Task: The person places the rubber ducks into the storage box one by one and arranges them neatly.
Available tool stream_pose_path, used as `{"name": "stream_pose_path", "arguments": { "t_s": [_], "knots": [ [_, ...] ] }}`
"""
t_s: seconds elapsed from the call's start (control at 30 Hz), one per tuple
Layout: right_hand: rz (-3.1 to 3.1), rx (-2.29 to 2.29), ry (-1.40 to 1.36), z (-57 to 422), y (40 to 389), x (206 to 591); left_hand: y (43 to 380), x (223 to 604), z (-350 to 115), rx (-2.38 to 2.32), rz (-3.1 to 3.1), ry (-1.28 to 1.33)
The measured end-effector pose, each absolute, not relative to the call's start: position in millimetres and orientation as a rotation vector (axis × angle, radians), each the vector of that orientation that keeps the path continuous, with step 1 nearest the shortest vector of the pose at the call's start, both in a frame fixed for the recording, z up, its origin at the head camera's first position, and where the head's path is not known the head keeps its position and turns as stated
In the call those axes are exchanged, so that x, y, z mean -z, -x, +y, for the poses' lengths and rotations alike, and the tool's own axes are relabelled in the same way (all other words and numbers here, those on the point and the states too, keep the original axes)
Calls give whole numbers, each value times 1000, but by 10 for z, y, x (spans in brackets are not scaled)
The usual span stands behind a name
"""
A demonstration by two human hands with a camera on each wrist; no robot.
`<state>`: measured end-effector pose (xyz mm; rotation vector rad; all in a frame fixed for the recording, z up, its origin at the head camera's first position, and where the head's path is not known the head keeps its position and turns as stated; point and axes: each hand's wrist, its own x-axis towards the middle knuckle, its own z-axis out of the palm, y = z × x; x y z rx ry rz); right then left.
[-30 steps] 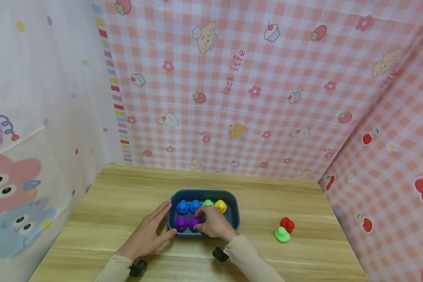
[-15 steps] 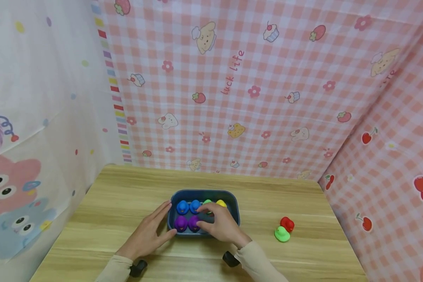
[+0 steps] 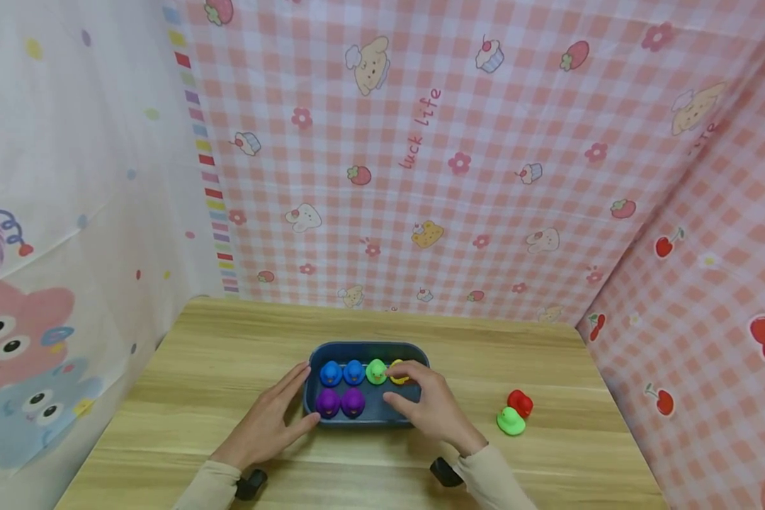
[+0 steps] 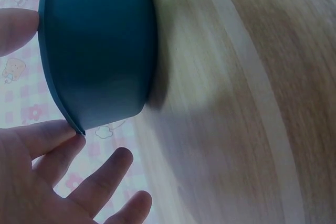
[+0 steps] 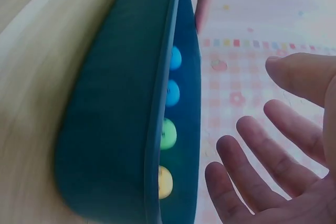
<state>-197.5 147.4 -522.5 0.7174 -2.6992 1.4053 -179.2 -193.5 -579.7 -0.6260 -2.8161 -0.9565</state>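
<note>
A dark blue rectangular tray (image 3: 382, 423) holds several small rubber ducks. Along its back row sit two blue ducks (image 3: 331, 373), a green duck (image 3: 376, 372) and a yellow duck (image 3: 398, 371), partly hidden by fingers. Two purple ducks (image 3: 353, 402) stand side by side at front left. My left hand (image 3: 264, 423) rests against the tray's left end, its thumb and fingertips touching the rim, fingers nearly straight. Over the tray's right part hovers my right hand (image 3: 435, 405), thumb and fingers spread apart with nothing between them, as the right wrist view also shows.
On the wooden table (image 3: 229, 354), right of the tray, a red duck (image 3: 520, 403) and a light green duck (image 3: 511, 421) lie touching each other. Pink checked cloth (image 3: 421, 198) hangs behind the table, with more cloth at both sides.
My right hand has let go of the right-hand purple duck and moved to the right, uncovering the green duck. The left hand stays at the tray's rim.
</note>
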Motion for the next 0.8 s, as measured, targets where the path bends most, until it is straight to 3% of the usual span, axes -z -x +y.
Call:
{"name": "stream_pose_path", "arguments": {
  "t_s": [0.8],
  "knots": [
    [-2639, -1046, -341, 2800, 1748, 5220, 1802, 5810, -1928, 972, -2817, 627]
  ]
}}
